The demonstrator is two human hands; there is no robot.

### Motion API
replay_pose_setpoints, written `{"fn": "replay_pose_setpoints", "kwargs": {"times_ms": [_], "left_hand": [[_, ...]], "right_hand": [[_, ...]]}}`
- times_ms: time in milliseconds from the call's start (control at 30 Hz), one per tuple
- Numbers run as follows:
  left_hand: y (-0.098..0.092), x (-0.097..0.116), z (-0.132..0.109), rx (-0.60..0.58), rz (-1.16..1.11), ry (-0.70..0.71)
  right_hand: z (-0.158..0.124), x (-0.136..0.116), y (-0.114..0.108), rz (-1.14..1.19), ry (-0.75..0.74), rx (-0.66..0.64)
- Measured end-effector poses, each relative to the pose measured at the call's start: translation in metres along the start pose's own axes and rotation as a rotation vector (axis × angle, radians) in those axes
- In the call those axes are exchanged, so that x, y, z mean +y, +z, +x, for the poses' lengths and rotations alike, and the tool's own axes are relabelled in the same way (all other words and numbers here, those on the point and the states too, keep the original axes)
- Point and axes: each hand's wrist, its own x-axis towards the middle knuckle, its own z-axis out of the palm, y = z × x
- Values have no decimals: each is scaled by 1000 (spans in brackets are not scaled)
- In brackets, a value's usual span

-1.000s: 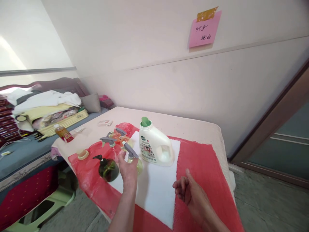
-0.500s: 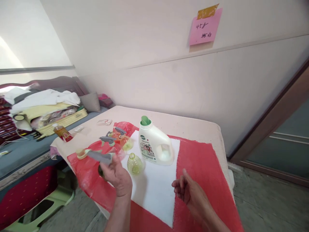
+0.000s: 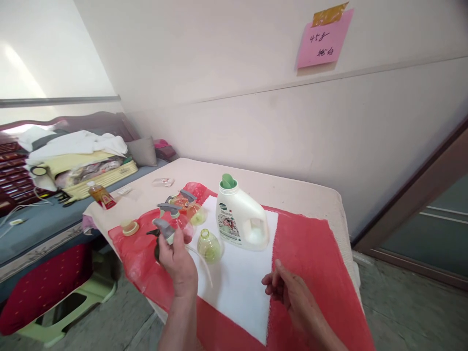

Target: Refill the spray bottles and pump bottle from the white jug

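The left hand pinches a grey spray head between thumb and fingers; a thin pale tube slants down beyond that hand, its tip over the white sheet at about 6 o'clock from the yellow-green bottle; this bottle stands upright and open-necked on the sheet, with the left hand at its 8 o'clock and the white jug near it at 2 o'clock, a green piece in the jug's mouth; the right hand, at 4 o'clock, is loosely spread, fingers part-curled, by the sheet's edge and the red cloth; from the same bottle, a pink spray bottle stands at 10 o'clock, a dark pump bottle at 9, mostly hidden behind the left hand, and a beige cap farther off, towards 9, all on the covered counter.
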Motion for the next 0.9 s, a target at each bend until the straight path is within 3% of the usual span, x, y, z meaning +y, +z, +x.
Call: {"fn": "replay_pose_setpoints", "kwargs": {"times_ms": [100, 167, 267, 333, 400, 533, 600, 633, 733, 900], "left_hand": [[5, -9, 4, -98, -100, -223], [6, -10, 4, -125, -122, -294], [5, -4, -6, -106, -36, -199], [5, 3, -18, -160, 61, -99], [7, 6, -32, -394, 153, -27], [11, -2, -65, -1221, 401, 144], [10, -11, -84, -1535, 580, 234], [9, -15, -94, -1637, 643, 279], [6, -26, -121, -1813, 732, 373], [8, -31, -130, -1788, 800, 364]], "right_hand": [[2, 4, -1, -127, -61, -21], [2, 5, 0, -195, -99, -25], [0, 5, 3, -231, -114, -25], [-1, 4, 3, -224, -123, -25], [1, 2, -1, -194, -154, 23], [11, -10, -25, 52, -281, 340], [17, -17, -39, 152, -323, 453], [19, -21, -44, 170, -329, 476], [20, -24, -50, 174, -319, 474], [11, -18, -40, 92, -289, 364]]}}
